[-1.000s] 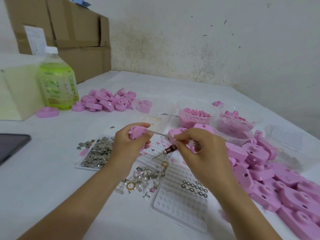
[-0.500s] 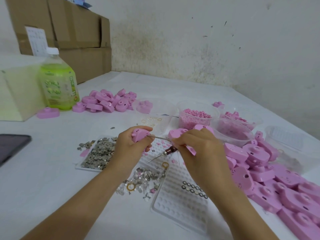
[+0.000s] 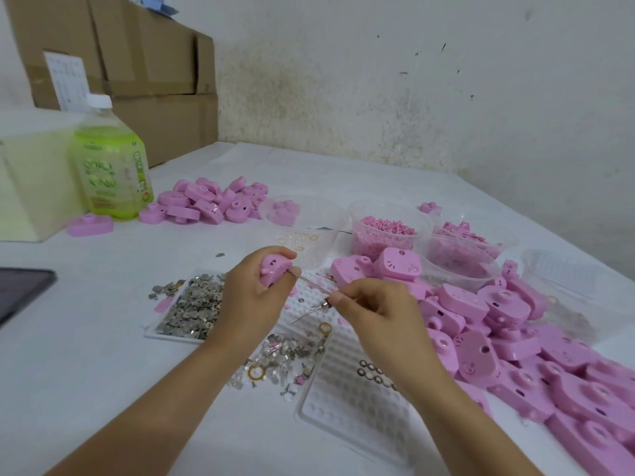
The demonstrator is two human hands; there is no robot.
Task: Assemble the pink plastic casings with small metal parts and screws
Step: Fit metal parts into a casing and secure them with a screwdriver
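My left hand [image 3: 252, 297] grips a pink casing [image 3: 273, 267] held above the table. My right hand [image 3: 381, 314] pinches a thin metal screwdriver [image 3: 314, 282] whose tip touches the casing's right side. A second pointed tool [image 3: 311, 310] with a dark collar lies on the white dimpled tray [image 3: 350, 403] under my hands. Small metal parts [image 3: 190, 309] fill a flat tray to the left. Loose metal bits and rings [image 3: 285, 355] lie between my forearms.
A big heap of pink casings [image 3: 515, 338] covers the right side. A smaller heap [image 3: 209, 201] lies at the back left beside a green bottle [image 3: 110, 163]. Clear tubs [image 3: 385, 231] hold pink bits. Cardboard boxes [image 3: 137, 63] stand at the back, a dark tablet [image 3: 20, 290] at the left edge.
My right hand has slid slightly right along the screwdriver while its tip stays at the casing. My left hand keeps its grip on the casing, nearly still.
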